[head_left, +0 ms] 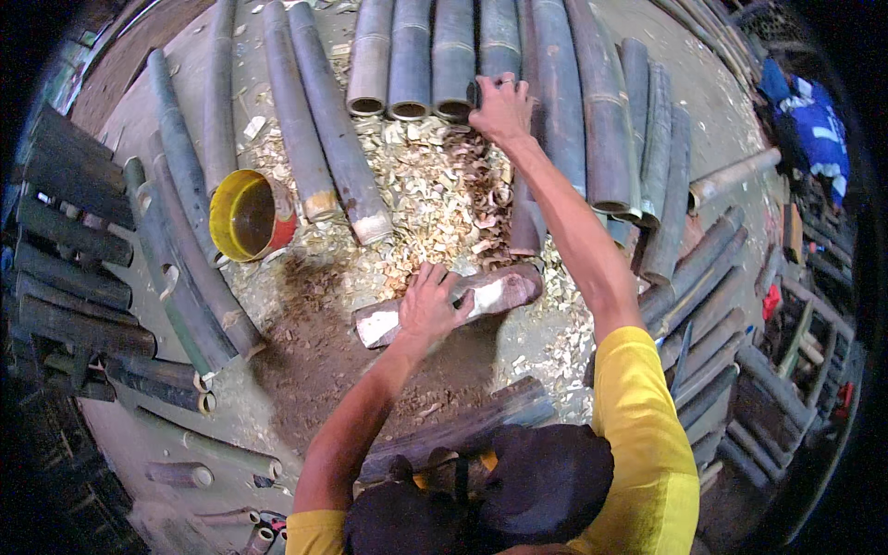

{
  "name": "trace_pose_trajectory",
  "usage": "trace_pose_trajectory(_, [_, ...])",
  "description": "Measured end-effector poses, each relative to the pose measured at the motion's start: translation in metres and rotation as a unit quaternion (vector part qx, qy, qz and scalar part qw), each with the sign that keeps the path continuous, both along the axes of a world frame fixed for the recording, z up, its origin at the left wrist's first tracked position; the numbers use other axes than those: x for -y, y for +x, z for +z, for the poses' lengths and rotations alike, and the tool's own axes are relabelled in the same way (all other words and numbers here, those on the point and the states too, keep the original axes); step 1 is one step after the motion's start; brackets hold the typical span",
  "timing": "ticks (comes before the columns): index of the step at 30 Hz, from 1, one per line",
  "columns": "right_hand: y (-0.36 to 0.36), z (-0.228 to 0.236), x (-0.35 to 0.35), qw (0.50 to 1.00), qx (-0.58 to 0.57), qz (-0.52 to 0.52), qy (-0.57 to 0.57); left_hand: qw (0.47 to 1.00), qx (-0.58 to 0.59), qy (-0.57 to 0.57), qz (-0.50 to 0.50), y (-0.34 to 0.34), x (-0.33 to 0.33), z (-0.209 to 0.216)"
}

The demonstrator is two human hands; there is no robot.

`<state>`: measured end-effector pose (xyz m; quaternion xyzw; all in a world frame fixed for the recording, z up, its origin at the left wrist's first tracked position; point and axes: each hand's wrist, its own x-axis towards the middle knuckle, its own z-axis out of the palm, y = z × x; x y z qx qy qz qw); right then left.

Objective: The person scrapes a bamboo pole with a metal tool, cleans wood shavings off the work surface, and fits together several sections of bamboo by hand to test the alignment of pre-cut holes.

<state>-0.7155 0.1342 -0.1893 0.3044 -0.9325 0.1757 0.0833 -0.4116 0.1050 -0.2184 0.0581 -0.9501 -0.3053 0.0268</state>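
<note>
My left hand (430, 305) rests on a short wooden block (504, 289) with white patches, its fingers curled over the top. The block lies crosswise on the ground in front of me. Farther off, my right arm is stretched forward, and my right hand (504, 111) closes round the near end of a bamboo pole (499, 42). That hand hides most of the pole's end. Beside it on the left, another grey bamboo pole (453, 55) shows its hollow end. Wood chips (416, 194) are strewn between the hands.
A yellow and red bucket (282, 217) stands at left, near several long bamboo poles (338, 129). Thick poles (606, 120) lie right of my right arm. A dark length of bamboo (462, 425) lies crosswise before my knees. More pieces (88, 324) are piled at far left.
</note>
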Motion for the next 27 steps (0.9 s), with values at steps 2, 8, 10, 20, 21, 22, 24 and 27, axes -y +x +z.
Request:
trace_pose_trajectory(2, [0.014, 0.003, -0.002, 0.984, 0.081, -0.094, 0.13, 1.0, -0.004, -0.012, 0.018, 0.002, 0.001, 0.001])
trace_pose_trajectory(8, [-0.01, -0.014, -0.019, 0.992, -0.013, 0.03, 0.125, 1.0, -0.024, 0.006, -0.002, -0.003, -0.003, -0.006])
trace_pose_trajectory(10, [-0.01, -0.003, -0.029, 0.994, 0.034, 0.002, 0.104, 1.0, -0.023, -0.001, -0.007, -0.006, -0.007, -0.005])
trace_pose_trajectory(20, [0.166, 0.119, -0.098, 0.279, 0.63, 0.103, -0.717, 0.999, -0.043, -0.005, 0.004, -0.001, -0.003, -0.004])
trace_pose_trajectory(21, [0.167, 0.097, -0.1, 0.248, 0.653, 0.045, -0.714, 0.999, -0.05, -0.015, -0.006, -0.002, -0.005, -0.005])
trace_pose_trajectory(22, [0.168, 0.075, -0.096, 0.213, 0.673, -0.013, -0.708, 0.998, -0.057, -0.026, -0.016, -0.002, -0.006, -0.005])
trace_pose_trajectory(24, [0.174, 0.051, -0.08, 0.358, 0.689, -0.102, -0.622, 0.994, -0.104, -0.03, -0.011, -0.001, -0.004, -0.015])
trace_pose_trajectory(27, [0.179, 0.041, -0.083, 0.405, 0.687, -0.05, -0.602, 0.997, -0.052, -0.021, -0.059, -0.004, 0.002, -0.015])
